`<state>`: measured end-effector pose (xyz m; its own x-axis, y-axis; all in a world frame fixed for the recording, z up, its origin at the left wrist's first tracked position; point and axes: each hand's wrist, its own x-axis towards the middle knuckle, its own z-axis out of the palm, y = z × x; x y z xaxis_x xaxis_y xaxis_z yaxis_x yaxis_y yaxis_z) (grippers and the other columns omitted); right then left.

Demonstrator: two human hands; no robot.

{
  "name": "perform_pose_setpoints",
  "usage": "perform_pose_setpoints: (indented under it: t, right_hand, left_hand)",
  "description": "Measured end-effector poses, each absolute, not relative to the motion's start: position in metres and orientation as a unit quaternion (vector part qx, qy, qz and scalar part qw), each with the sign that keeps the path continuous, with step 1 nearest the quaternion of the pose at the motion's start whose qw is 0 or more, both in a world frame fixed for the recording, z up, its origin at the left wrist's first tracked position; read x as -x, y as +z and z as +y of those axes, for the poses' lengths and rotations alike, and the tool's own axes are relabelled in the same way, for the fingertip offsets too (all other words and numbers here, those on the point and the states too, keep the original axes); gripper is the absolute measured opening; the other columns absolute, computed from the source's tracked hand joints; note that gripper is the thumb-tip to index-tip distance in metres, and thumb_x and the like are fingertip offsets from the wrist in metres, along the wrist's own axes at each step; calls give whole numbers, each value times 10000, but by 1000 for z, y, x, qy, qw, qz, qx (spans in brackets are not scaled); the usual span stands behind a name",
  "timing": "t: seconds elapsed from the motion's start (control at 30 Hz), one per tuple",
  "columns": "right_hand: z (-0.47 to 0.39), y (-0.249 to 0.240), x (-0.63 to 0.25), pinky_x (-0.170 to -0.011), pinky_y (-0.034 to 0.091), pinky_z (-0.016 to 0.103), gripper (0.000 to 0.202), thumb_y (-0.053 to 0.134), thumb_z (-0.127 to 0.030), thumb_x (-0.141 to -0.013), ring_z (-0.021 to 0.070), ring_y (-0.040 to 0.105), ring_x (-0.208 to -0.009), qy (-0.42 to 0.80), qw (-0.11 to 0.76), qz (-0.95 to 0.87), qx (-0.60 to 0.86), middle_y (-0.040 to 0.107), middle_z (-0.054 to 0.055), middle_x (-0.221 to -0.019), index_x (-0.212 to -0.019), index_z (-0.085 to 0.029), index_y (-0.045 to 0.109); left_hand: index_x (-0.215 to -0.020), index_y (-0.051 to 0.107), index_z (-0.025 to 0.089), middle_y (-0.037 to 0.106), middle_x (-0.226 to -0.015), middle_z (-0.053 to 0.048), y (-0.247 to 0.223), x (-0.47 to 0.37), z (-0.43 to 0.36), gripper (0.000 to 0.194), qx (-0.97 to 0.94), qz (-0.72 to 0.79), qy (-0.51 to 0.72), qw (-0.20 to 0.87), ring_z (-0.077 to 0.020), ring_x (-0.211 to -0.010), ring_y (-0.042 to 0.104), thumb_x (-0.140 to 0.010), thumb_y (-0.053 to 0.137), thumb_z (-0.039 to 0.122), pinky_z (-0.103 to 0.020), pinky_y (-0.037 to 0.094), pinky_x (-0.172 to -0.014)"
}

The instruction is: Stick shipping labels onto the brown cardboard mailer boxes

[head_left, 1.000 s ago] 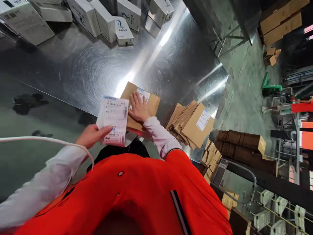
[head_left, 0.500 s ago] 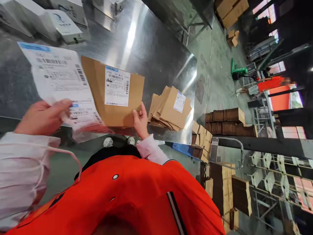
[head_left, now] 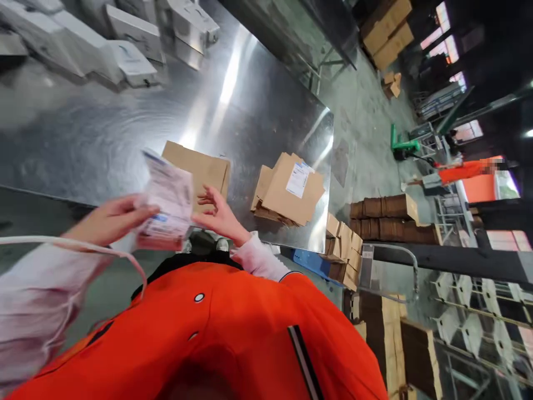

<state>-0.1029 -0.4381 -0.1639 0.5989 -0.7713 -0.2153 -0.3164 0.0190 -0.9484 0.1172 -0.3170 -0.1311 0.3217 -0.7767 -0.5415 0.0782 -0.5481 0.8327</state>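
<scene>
My left hand [head_left: 110,219] grips a stack of white printed shipping labels [head_left: 166,203], blurred with motion, just above the near edge of the steel table [head_left: 104,139]. My right hand [head_left: 216,214] hovers beside the labels with its fingers apart and holds nothing. Just beyond it a flat brown cardboard carton [head_left: 204,166] lies on the table, no label showing on its visible part. To the right sits a loose pile of flat brown cartons [head_left: 289,191], the top one bearing a white label.
White boxes [head_left: 129,55] line the far side of the table. Bundles of flat brown cartons [head_left: 387,211] are stacked on the floor to the right, past the table's edge. A green pallet jack [head_left: 402,145] and a person in orange [head_left: 466,169] are farther off.
My right hand let go of the brown carton it was holding up; the carton now lies flat on the table. My left hand lowered the labels and brought them toward the right hand.
</scene>
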Motion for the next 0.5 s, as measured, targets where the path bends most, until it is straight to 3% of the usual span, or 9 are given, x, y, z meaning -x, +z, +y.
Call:
perform_pose_setpoints:
  t: [0.07,0.13,0.2,0.27,0.33,0.4,0.5]
  right_hand:
    - [-418,-185,73,-767,615,260,321,671,-444,-979,155,680,-861,-212,606,431,634,706,38,-976,-1157,-177,660]
    - [-411,-192,62,-745,602,242,282,606,-461,-1012,137,646,-770,-198,602,450,629,658,-5,-815,-961,-188,653]
    - [-416,-188,62,-778,607,248,291,713,-458,-948,141,671,-812,-172,602,438,646,689,6,-873,-1006,-177,663]
    - [-432,-177,63,-873,613,279,433,829,-417,-861,170,714,-960,-164,587,418,674,736,67,-1076,-1171,-158,675]
    - [-450,-163,61,-957,602,312,421,834,-370,-863,199,726,-1061,-149,562,389,714,750,91,-1179,-1210,-165,714]
    - [-463,-152,60,-969,597,323,223,752,-338,-933,205,745,-1030,-120,540,359,752,790,58,-1099,-1094,-189,788]
    - [-470,-145,60,-925,596,307,167,692,-304,-977,199,761,-944,-110,496,354,785,815,15,-985,-987,-216,835]
  left_hand:
    - [-837,745,150,784,-882,-52,-140,-99,-336,662,-671,-243,-550,433,-297,-947,703,-406,963,601,-370,595,-921]
    - [-894,742,128,798,-925,-75,-144,-93,-348,678,-670,-206,-517,492,-274,-930,696,-402,957,541,-340,587,-878]
    - [-866,724,122,782,-848,-66,-144,-92,-352,581,-682,-148,-486,527,-239,-828,674,-472,924,499,-315,576,-769]
    - [-801,723,124,751,-748,-42,-145,-92,-352,474,-685,-122,-497,519,-211,-744,639,-514,898,459,-294,547,-692]
    - [-788,750,120,744,-720,-30,-149,-89,-350,438,-675,-134,-526,500,-199,-715,627,-518,899,431,-277,527,-661]
    - [-790,763,123,753,-736,-37,-154,-84,-349,458,-671,-132,-522,510,-201,-718,637,-502,912,446,-270,523,-650]
    - [-751,745,150,755,-753,-51,-164,-72,-354,439,-696,-116,-465,534,-235,-782,680,-530,901,496,-272,546,-670]
